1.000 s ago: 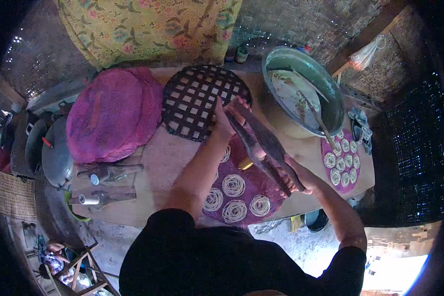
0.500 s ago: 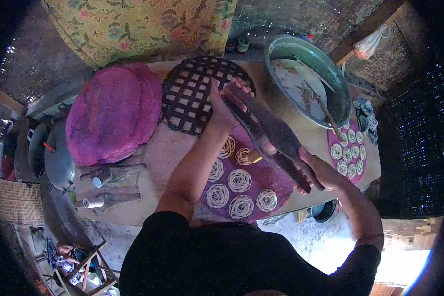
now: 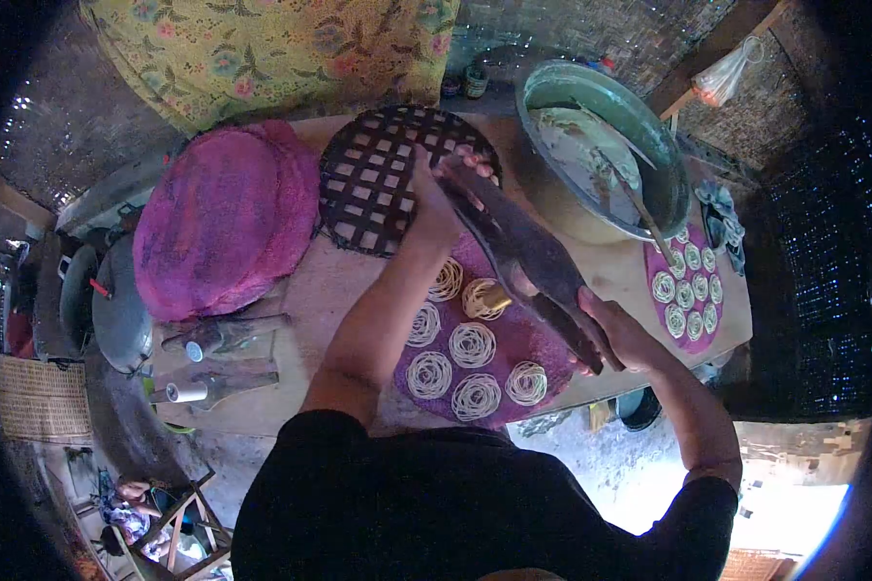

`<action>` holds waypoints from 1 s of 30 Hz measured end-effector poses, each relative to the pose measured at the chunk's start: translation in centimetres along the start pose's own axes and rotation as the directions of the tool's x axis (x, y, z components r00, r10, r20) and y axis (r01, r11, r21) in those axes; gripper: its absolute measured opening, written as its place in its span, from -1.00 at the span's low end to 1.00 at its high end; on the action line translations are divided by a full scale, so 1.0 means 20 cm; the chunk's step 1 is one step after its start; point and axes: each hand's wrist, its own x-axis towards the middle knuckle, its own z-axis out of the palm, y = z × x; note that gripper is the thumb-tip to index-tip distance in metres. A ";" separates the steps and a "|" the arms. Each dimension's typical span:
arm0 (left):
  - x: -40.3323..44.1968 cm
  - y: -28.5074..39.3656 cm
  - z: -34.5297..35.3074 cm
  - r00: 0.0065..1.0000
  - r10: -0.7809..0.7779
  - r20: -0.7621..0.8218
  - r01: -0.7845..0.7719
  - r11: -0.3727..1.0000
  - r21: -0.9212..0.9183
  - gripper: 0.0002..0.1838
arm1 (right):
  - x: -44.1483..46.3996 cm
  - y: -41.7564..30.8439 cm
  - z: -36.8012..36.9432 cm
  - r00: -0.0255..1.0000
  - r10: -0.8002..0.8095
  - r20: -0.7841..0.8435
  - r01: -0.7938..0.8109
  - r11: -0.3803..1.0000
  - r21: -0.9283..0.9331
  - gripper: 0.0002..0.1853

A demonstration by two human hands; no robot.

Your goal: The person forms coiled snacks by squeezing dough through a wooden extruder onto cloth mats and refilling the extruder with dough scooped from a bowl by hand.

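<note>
Both hands are wrapped round a long dark wooden noodle press (image 3: 543, 254) made of two bars, held slantwise above the table. My left hand (image 3: 438, 198) grips its far end, with fingertips curled over the upper bar. At the near right end, my right hand (image 3: 622, 331) is closed round the bars. A brass-coloured cylinder (image 3: 495, 295) shows under the press, right over a pale strand nest (image 3: 473, 308). Several more coiled noodle nests (image 3: 472, 345) lie on a round purple mat (image 3: 538, 337), partly hidden by my arm and the press.
A dark open-weave round tray (image 3: 358, 194) lies beyond my left hand, beside stacked purple mats (image 3: 213, 223). A large green basin (image 3: 538, 97) holds pale dough and sticks. Another mat with nests (image 3: 686, 290) is at right. Two wooden tools (image 3: 237, 382) lie at left. Another person (image 3: 131, 508) sits lower left.
The nest beneath the brass cylinder looks wider and fuller. The press has shifted slightly left at its right-hand end, with both hands still on it. The whole view has moved a little.
</note>
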 end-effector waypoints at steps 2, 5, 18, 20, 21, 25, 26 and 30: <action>0.03 -0.08 -0.02 0.993 -0.028 -0.111 0.018 0.996 -0.086 -0.30 | -0.03 0.01 -0.03 0.999 0.021 -0.040 -0.022 0.999 -0.026 -0.28; 0.13 -0.21 -0.14 0.992 -0.045 0.121 0.060 0.991 -0.118 -0.37 | -0.05 0.03 -0.08 0.993 0.050 -0.111 -0.057 0.997 -0.060 -0.31; -0.26 -0.24 -0.02 0.871 -0.336 -0.359 0.344 -0.104 0.933 -0.32 | -0.05 0.29 -0.13 0.960 -0.278 0.036 0.267 0.945 0.190 -0.49; -0.28 -0.28 -0.12 0.710 -0.506 -0.490 0.509 -0.112 0.854 -0.26 | -0.03 0.32 -0.13 0.959 -0.284 0.019 0.277 0.945 0.174 -0.51; -0.28 -0.30 -0.13 0.707 -0.504 -0.496 0.478 -0.176 0.860 -0.21 | -0.03 0.32 -0.13 0.958 -0.286 0.004 0.282 0.949 0.142 -0.52; -0.23 -0.32 -0.30 0.668 -0.561 -0.489 0.479 -0.178 0.859 -0.31 | -0.05 0.27 -0.12 0.957 -0.288 -0.029 0.290 0.947 0.142 -0.53; -0.22 -0.33 -0.31 0.664 -0.539 -0.518 0.491 -0.208 0.846 -0.30 | -0.04 0.28 -0.12 0.959 -0.279 -0.047 0.282 0.954 0.100 -0.55; -0.21 -0.33 -0.25 0.646 -0.601 -0.470 0.435 -0.216 0.874 -0.21 | 0.00 0.31 -0.13 0.944 -0.316 -0.099 0.324 0.942 0.085 -0.59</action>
